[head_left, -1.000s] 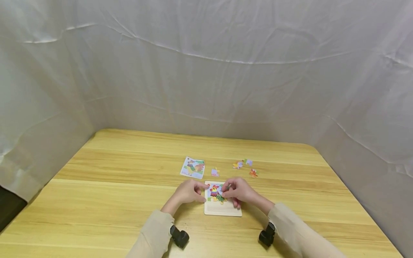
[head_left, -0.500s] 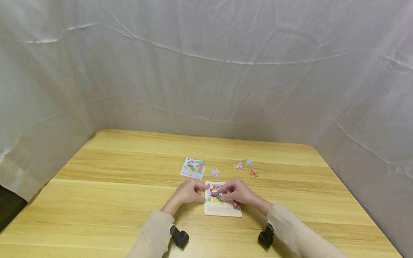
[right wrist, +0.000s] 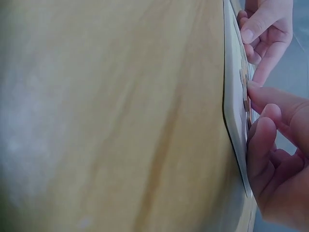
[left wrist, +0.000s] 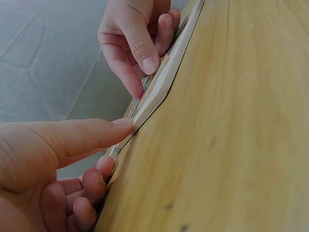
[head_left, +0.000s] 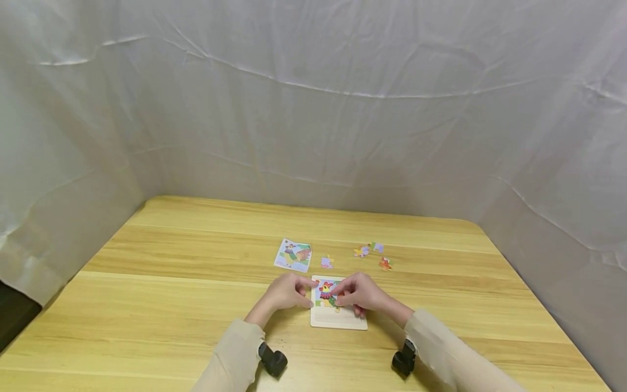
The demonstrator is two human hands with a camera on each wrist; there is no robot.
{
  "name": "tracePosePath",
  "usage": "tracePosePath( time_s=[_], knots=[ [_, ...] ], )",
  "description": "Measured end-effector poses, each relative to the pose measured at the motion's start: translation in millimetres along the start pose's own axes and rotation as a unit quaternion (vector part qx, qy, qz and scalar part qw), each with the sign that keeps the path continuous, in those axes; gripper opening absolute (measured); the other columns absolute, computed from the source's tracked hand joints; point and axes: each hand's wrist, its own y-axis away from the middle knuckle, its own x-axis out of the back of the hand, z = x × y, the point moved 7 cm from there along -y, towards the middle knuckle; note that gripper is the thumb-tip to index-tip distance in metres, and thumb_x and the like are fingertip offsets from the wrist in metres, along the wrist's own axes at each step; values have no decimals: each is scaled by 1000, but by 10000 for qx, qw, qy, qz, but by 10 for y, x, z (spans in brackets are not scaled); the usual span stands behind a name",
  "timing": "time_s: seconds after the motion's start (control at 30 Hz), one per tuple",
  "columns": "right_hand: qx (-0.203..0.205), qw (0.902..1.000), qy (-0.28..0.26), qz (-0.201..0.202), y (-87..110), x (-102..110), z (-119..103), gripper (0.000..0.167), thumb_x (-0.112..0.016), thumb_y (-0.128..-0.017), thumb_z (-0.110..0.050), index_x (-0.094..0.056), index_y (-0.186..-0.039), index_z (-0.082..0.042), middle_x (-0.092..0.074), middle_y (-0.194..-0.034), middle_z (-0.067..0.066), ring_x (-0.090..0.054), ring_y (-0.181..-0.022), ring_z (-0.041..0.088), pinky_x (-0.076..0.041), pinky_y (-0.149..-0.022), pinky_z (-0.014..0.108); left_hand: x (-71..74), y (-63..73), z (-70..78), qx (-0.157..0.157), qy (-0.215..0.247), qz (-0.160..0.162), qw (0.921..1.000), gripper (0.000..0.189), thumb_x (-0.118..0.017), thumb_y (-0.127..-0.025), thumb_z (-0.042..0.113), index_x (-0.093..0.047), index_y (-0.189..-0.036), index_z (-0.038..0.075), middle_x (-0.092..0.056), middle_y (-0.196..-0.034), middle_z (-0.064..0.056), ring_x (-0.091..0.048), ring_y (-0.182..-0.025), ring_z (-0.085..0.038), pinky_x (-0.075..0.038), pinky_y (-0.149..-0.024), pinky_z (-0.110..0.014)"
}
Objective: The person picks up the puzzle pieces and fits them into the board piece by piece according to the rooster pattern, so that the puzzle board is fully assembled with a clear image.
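A pale wooden puzzle tray (head_left: 338, 319) lies on the table, its upper part filled with jigsaw pieces showing a rooster's head (head_left: 325, 290). My left hand (head_left: 286, 291) holds the tray's left edge, thumb near the middle of that side and index finger by the top corner. Over the pieces, my right hand (head_left: 363, 292) pinches a puzzle piece (right wrist: 246, 104) between thumb and index finger, low against the tray. Most of that piece is hidden by the fingers. The right hand's other fingers curl near the tray's right side.
A picture card of the rooster (head_left: 294, 255) lies behind the tray to the left. Loose puzzle pieces lie beyond it: a lilac one (head_left: 326, 262), a yellow and lilac one (head_left: 361, 251), a green and lilac one (head_left: 377, 247) and an orange-red one (head_left: 385, 263). Grey cloth (head_left: 313, 136) surrounds the wooden table (head_left: 147, 316).
The right hand has shifted slightly left over the tray, its fingertips now closer to the rooster's head. It has stayed nearly still over the last half second. The left hand has not moved.
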Motion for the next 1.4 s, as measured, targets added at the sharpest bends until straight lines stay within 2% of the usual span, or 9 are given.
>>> tracePosePath(
  time_s=[0.2, 0.47, 0.67, 0.93, 1.4],
  knots=[
    [56, 10000, 74, 23, 5, 1, -6, 14, -68, -78, -8, -70, -91, -5, -48, -50, 3, -40, -32, 7, -39, -33, 24, 0, 0, 6, -39, -8, 17, 10000, 38, -74, -67, 4, -66, -104, 2, -40, -54, 5, -30, -47, -7, -24, -44, -21],
    [-29, 10000, -66, 37, 62, 47, -31, 18, -66, -79, -5, -67, -95, 1, -53, -56, 7, -44, -34, 8, -41, -34, 27, 0, 7, 16, -71, 7, 23, 10000, 38, -74, -67, 4, -66, -104, 2, -41, -55, 5, -32, -48, -8, -25, -45, -21],
    [-129, 9999, 8, 99, 77, 77, -17, 15, -67, -77, -3, -68, -92, 2, -52, -54, 7, -43, -33, 7, -40, -33, 26, -1, 10, 15, -43, 53, 26, 10000, 38, -74, -67, 4, -66, -104, 2, -42, -56, 4, -33, -48, -8, -26, -44, -21],
    [-70, 9997, 92, 210, 85, 81, -10, 16, -68, -76, -4, -69, -92, 1, -51, -54, 7, -42, -33, 7, -40, -33, 26, -5, 7, 12, -20, 81, 17, 10000, 38, -74, -67, 4, -66, -105, 2, -42, -55, 4, -31, -47, -8, -25, -44, -21],
    [-68, 9999, 78, 96, 58, 72, -3, 16, -66, -80, -7, -67, -94, 1, -52, -57, 4, -44, -35, 9, -41, -34, 26, -5, 4, -4, 11, 13, 33, 10000, 38, -75, -67, 5, -67, -104, 3, -41, -55, 4, -32, -47, -8, -25, -44, -21]
  ],
)
